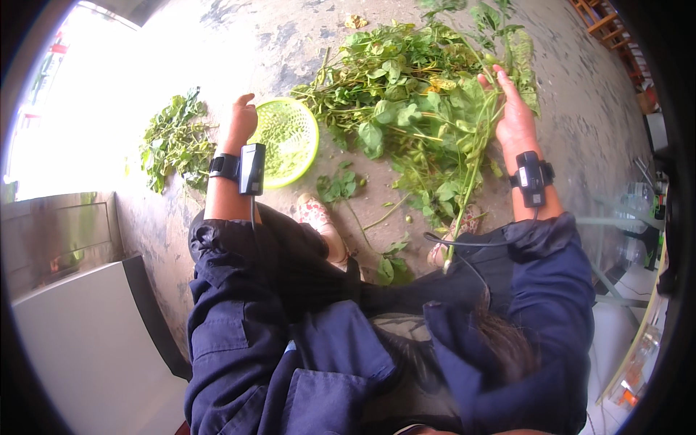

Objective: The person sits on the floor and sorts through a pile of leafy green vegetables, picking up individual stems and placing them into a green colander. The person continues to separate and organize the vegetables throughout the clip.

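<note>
My left hand (244, 117) is curled beside the left rim of a yellow-green plastic colander (314, 147), which holds many light green pods or beans; whether the fingers grip anything is hidden. My right hand (511, 109) is raised at the right with a long leafy bean stalk (478, 157) against its palm and fingers. The stalk's pale root end hangs down over my right shoe. A big pile of picked bean plants (391, 81), some leaves yellowed, lies on the floor between my hands. Green pods show among its stems.
A smaller heap of leafy stems (176, 141) lies left of the colander. Loose leaves (337, 187) and a few pods are scattered between my feet. A white panel (98, 337) stands at lower left. At the right are a metal-framed stand (614, 222) and plastic bottles (639, 198).
</note>
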Tool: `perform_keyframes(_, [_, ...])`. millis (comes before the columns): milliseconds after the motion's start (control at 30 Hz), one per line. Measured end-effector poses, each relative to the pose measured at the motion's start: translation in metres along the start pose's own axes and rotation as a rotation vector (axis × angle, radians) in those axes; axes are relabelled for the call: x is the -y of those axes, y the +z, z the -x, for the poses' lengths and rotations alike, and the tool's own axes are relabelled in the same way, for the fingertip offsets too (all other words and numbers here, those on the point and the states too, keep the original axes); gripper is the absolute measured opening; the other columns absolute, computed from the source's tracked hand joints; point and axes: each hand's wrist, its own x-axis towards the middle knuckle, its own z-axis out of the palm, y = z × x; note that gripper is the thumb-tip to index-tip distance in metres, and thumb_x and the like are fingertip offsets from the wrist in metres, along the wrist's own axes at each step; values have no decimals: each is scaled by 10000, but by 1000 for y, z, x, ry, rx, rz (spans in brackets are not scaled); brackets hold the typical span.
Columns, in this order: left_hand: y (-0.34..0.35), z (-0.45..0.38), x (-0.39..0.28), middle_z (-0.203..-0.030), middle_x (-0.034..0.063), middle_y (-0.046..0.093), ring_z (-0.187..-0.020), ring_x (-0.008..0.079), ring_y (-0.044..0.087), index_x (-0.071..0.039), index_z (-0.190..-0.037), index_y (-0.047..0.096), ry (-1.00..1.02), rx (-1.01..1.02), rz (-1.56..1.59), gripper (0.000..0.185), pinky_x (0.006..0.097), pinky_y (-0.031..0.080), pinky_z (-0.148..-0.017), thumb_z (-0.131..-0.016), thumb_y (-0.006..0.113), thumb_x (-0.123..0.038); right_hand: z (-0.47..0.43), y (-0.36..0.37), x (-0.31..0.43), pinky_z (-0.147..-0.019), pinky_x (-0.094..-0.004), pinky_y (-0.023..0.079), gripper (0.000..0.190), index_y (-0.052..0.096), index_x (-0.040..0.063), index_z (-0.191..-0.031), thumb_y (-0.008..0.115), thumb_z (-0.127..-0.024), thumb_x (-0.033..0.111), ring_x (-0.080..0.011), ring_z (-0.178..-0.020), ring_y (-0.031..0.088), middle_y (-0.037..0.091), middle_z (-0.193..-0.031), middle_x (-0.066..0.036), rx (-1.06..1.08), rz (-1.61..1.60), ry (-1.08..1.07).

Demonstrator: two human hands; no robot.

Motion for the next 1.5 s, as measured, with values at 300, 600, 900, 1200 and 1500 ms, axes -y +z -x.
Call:
perform_keyframes(300, [-3,20,-45,-839,113,718,-754,150,670,-12,-950,716,269,-137,175,186,269,512,-704,-848,635,-144,-9,1,17,-783,-251,528,300,615,30,-1138,676,-887,184,-164,-952,648,632,-1117,-65,-138,-101,-204])
perform_keyframes(600, [111,121,-188,-959,128,697,-862,204,667,-37,-1073,678,351,545,360,313,316,530,-788,-878,672,-281,0,13,3,-624,-181,432,231,669,98,-1059,676,-890,256,-101,-834,636,680,-1012,-51,-132,33,-248])
perform_keyframes(900, [154,160,-227,-1080,120,646,-950,215,641,-38,-1236,489,-154,1205,992,335,362,543,-847,-956,575,-200,19,36,3,-761,-242,438,359,661,122,-1084,730,-834,371,-84,-851,574,654,-962,-2,304,42,-50])
perform_keyframes(1200, [136,111,-209,-1153,82,614,-1049,245,611,-94,-1334,445,-238,1042,1495,366,407,469,-949,-1003,462,-250,20,8,17,-821,-266,500,332,606,44,-1115,658,-901,292,-144,-944,627,660,-1043,-82,155,232,-66])
perform_keyframes(1500, [137,98,-199,-1190,54,605,-1075,208,599,-198,-1305,478,-250,730,1508,320,392,480,-900,-1010,444,-316,53,5,22,-753,-285,524,429,638,14,-1067,564,-937,416,-163,-820,660,682,-941,-102,566,851,442])
